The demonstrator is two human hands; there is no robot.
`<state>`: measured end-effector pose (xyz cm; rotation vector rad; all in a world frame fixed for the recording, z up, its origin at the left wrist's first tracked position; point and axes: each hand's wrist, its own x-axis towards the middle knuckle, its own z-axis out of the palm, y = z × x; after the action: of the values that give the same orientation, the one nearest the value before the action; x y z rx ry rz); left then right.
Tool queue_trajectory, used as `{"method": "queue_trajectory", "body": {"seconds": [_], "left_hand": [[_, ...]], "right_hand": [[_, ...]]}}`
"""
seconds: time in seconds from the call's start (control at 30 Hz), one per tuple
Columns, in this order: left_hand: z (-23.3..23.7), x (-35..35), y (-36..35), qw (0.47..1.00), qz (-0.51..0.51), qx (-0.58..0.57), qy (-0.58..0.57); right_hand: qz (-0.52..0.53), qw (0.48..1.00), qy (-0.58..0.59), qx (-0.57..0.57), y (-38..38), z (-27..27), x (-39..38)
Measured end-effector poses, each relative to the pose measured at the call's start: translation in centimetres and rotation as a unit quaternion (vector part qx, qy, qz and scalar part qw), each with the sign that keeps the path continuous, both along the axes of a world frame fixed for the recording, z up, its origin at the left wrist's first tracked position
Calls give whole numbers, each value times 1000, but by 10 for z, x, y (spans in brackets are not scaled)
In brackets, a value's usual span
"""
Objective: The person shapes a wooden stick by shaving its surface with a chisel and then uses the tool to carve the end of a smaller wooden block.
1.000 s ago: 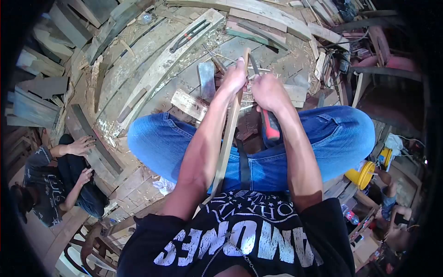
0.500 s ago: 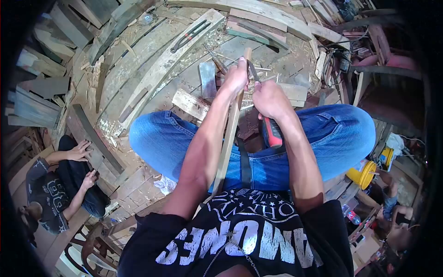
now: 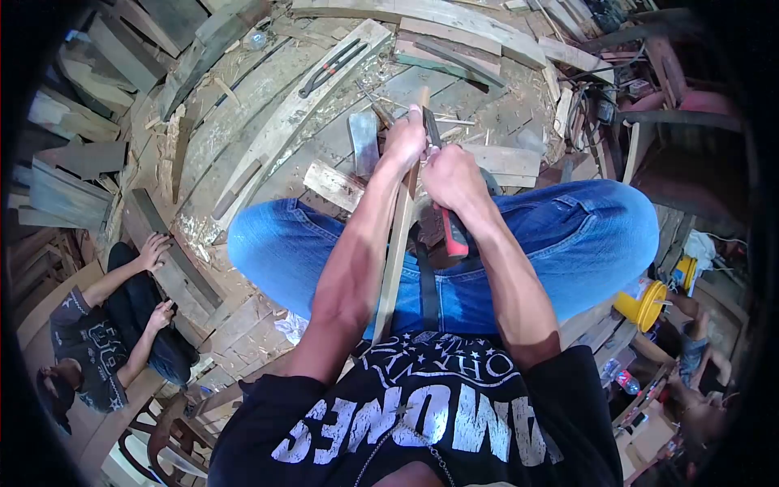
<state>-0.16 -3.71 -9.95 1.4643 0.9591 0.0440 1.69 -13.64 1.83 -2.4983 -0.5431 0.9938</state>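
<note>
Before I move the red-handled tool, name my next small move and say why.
I'd probably slide the left hand slightly down the wooden strip, toward the lap: its fingers sit right beside the dark blade, and the right hand, gripping the red handle, is close by.

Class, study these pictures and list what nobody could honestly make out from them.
All in the head view:
- Wooden strip's near end: hidden at the black shirt.
- Middle of the red-handled tool: covered by the right hand.
- Left hand's palm: turned away.
- Bottle label: too small to read.
- Co-worker at far right: dark, blurred, partly lost at the edge.
</note>
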Motion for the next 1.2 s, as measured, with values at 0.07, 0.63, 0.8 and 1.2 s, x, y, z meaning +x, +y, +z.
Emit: {"method": "queue_trajectory", "body": {"seconds": [0.07, 0.63, 0.8, 1.2], "left_hand": [[-3, 3, 2, 999, 3, -48, 26], [17, 3, -1, 998, 16, -59, 25], [-12, 6, -33, 983, 88, -56, -150], [34, -5, -8, 950, 5, -295, -99]], "right_hand": [[6, 1000, -2, -14, 0, -3, -1], [-14, 999, -26, 12, -4, -17, -5], [-39, 985, -149, 82, 1, -18, 18], [-137, 970, 5, 200, -26, -13, 12]]}}
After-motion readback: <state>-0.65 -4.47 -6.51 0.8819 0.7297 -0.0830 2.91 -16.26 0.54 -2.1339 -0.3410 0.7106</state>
